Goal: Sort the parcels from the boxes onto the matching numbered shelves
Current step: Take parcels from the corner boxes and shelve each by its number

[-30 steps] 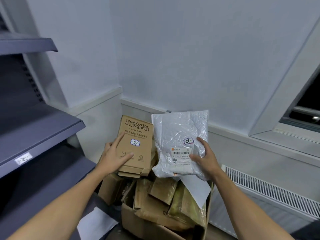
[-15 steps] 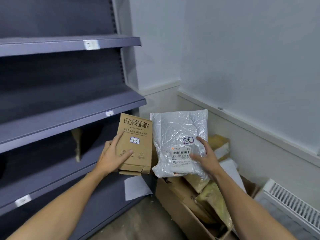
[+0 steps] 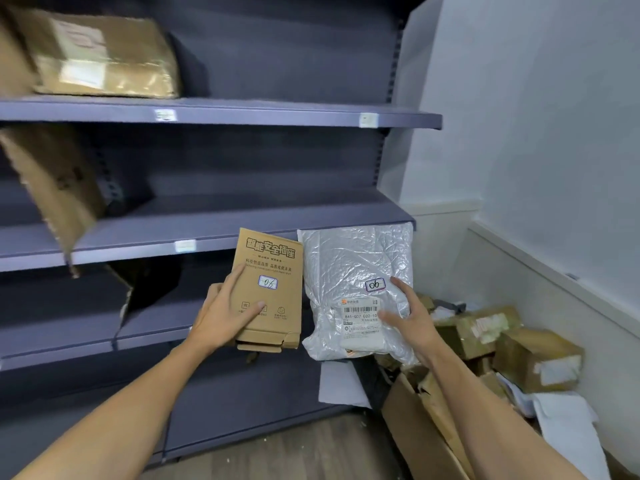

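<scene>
- Brown parcel, marked 06: the left hand grips it before the shelves.
- White bag just beside: the right hand holds it.
- Shelf tags are too blurry to read.
- Middle shelf has bare room.

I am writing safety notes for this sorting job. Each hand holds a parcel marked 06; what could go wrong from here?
1. The shelf labels are blurred here, so either parcel may land on a wrong shelf.
2. The box in the left hand looks open at its bottom; its contents might slip out.
3. The right hand grips the slick bag only at one side, so it could slide free.
</scene>
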